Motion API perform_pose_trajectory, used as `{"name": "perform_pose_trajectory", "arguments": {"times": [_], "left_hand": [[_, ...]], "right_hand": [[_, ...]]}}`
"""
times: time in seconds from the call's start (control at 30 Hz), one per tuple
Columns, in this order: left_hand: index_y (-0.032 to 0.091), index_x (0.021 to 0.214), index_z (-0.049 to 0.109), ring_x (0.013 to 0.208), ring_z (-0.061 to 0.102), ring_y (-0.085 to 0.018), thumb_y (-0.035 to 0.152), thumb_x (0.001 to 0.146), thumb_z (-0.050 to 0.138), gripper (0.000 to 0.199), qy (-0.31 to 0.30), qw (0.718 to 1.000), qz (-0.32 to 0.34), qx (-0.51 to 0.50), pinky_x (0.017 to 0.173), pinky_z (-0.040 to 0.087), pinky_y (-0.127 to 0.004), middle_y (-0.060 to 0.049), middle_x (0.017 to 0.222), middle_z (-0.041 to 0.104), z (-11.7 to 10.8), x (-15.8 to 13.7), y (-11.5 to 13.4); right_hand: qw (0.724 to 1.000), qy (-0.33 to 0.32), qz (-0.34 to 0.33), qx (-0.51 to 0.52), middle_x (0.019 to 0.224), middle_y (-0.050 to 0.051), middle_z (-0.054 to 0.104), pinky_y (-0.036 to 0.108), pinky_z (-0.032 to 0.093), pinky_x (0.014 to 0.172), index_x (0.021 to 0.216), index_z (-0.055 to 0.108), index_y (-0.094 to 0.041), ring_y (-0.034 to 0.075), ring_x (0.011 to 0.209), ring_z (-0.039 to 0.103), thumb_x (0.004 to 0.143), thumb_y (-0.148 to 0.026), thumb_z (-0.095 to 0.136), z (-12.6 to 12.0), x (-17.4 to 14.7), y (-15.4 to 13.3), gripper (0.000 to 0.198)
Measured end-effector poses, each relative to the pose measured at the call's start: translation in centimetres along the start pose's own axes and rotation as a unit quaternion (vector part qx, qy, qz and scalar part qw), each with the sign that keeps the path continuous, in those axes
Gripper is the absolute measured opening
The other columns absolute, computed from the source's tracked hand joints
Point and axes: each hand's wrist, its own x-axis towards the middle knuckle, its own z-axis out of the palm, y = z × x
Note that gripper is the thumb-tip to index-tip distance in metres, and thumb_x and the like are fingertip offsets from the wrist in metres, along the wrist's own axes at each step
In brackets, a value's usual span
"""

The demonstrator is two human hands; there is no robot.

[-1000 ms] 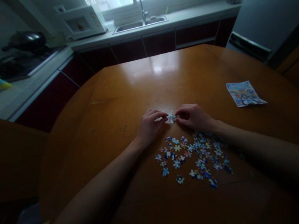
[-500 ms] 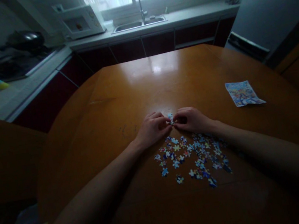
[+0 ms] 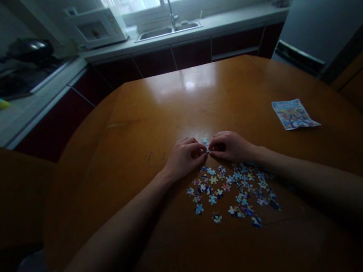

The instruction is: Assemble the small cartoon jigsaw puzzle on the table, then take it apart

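My left hand (image 3: 187,157) and my right hand (image 3: 229,145) meet fingertip to fingertip over the middle of the wooden table. Both are closed in a pinch on small jigsaw puzzle pieces (image 3: 206,142), which show between the fingers and just beyond them. The fingers cover much of these pieces, so I cannot tell whether they are joined. Nearer to me lies a scattered heap of loose puzzle pieces (image 3: 213,180) in blue, white, yellow and dark colours. My right wrist hangs over the heap's far right edge and hides part of it.
A creased picture sheet (image 3: 294,114) lies on the right of the wooden table (image 3: 125,131). Beyond the table run a counter with a sink (image 3: 154,33), a microwave (image 3: 96,30) and a stove with a dark wok (image 3: 32,49). A tall grey fridge (image 3: 326,7) stands at the right.
The view has shifted very slightly. Both hands keep the same pinch at the same spot, and the loose pieces lie as before.
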Motion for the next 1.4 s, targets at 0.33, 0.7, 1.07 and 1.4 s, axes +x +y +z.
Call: {"name": "perform_pose_trajectory", "arguments": {"times": [0.33, 0.7, 1.07, 1.4], "left_hand": [[0.021, 0.089, 0.078, 0.083, 0.062, -0.019, 0.027, 0.087, 0.068, 0.011, -0.020, 0.999, -0.020, -0.027, 0.077, 0.049, -0.033, -0.005, 0.084, 0.070, -0.4, 0.0, 0.5], [0.022, 0.084, 0.079, 0.081, 0.063, -0.018, 0.033, 0.088, 0.074, 0.012, -0.018, 0.999, -0.023, -0.041, 0.076, 0.049, -0.033, -0.004, 0.081, 0.070, -0.2, 0.0, -0.1], [0.023, 0.080, 0.076, 0.082, 0.059, -0.020, 0.037, 0.096, 0.065, 0.024, -0.045, 0.986, 0.078, 0.140, 0.075, 0.046, -0.035, -0.004, 0.087, 0.070, -0.9, 0.0, 0.5], [0.018, 0.097, 0.074, 0.081, 0.063, -0.017, 0.017, 0.096, 0.058, 0.016, 0.117, 0.992, -0.045, 0.007, 0.073, 0.050, -0.030, -0.005, 0.088, 0.069, 0.1, 0.0, -1.0]], "right_hand": [[1.000, -0.005, -0.015, 0.015, 0.075, 0.003, 0.066, 0.029, 0.041, 0.066, 0.087, 0.076, -0.019, 0.015, 0.070, 0.056, 0.085, -0.023, 0.071, -0.1, 0.1, 0.0, 0.007], [1.000, -0.019, -0.003, 0.020, 0.078, 0.003, 0.067, 0.029, 0.041, 0.067, 0.081, 0.078, -0.021, 0.015, 0.072, 0.058, 0.086, -0.025, 0.071, -0.3, 0.1, -0.2, 0.010], [0.999, -0.034, -0.010, 0.003, 0.080, 0.004, 0.067, 0.030, 0.041, 0.068, 0.080, 0.076, -0.021, 0.015, 0.073, 0.058, 0.086, -0.022, 0.069, -0.3, 0.2, -0.2, 0.010], [0.996, 0.001, 0.065, 0.063, 0.068, -0.002, 0.058, 0.029, 0.037, 0.061, 0.088, 0.064, -0.019, 0.012, 0.062, 0.049, 0.086, -0.024, 0.062, 0.0, 0.1, -0.2, 0.006]]}}
